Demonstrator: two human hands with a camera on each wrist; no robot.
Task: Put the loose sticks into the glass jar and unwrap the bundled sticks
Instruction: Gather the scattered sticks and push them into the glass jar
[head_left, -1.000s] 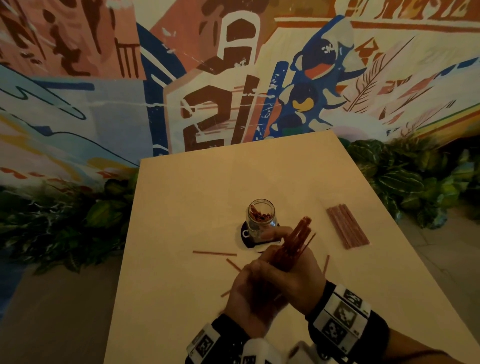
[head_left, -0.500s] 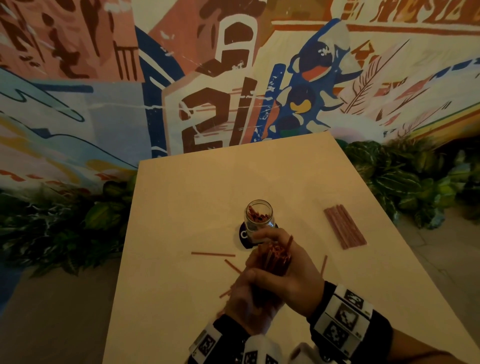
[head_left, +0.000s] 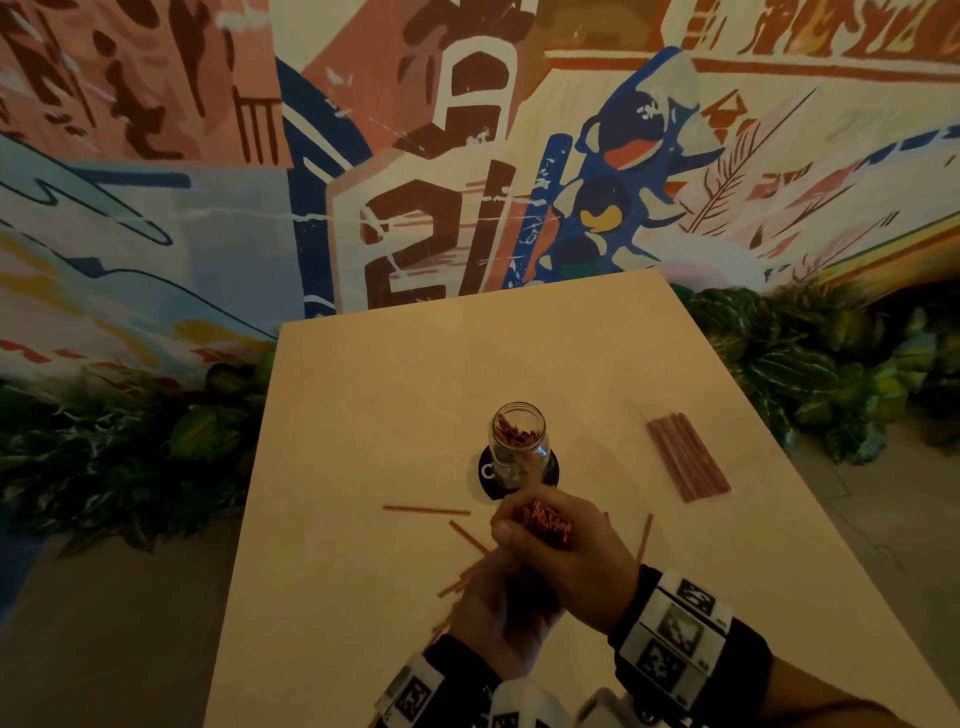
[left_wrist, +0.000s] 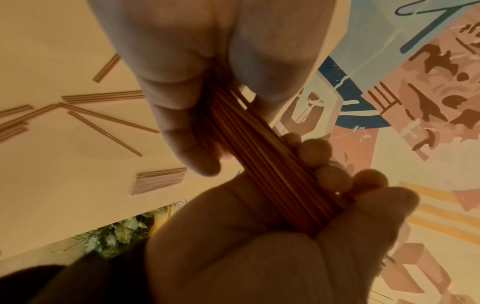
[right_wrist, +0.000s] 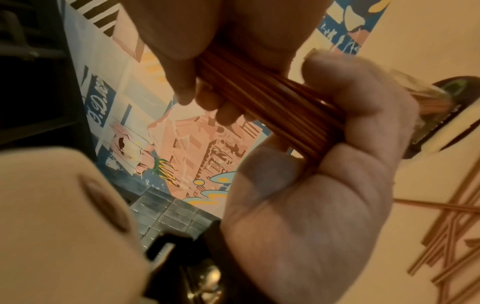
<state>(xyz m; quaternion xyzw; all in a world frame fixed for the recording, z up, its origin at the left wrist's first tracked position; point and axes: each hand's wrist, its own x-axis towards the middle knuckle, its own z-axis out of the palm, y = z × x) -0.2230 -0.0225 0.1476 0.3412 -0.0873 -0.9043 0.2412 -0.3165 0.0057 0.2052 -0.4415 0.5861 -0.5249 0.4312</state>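
Observation:
A clear glass jar (head_left: 519, 444) with several reddish sticks inside stands on a dark coaster (head_left: 488, 475) mid-table. Just in front of it both hands hold one thick handful of sticks (head_left: 545, 525), its ends facing up. My right hand (head_left: 550, 545) grips the upper part, and my left hand (head_left: 493, 608) grips the lower part beneath it. The left wrist view shows the handful (left_wrist: 265, 164) running between both fists. In the right wrist view the sticks (right_wrist: 272, 102) point toward the jar (right_wrist: 426, 109). A wrapped flat bundle (head_left: 688, 457) lies at the right.
Loose sticks (head_left: 426, 510) lie scattered on the pale table (head_left: 363, 415) left of, under and right of my hands. Leafy plants (head_left: 810, 364) border both table sides. A painted wall stands behind the far edge.
The handful stuck out tilted to the right above my hands a second ago. Now it stands more upright, pulled down level with my right fist, slightly nearer the jar.

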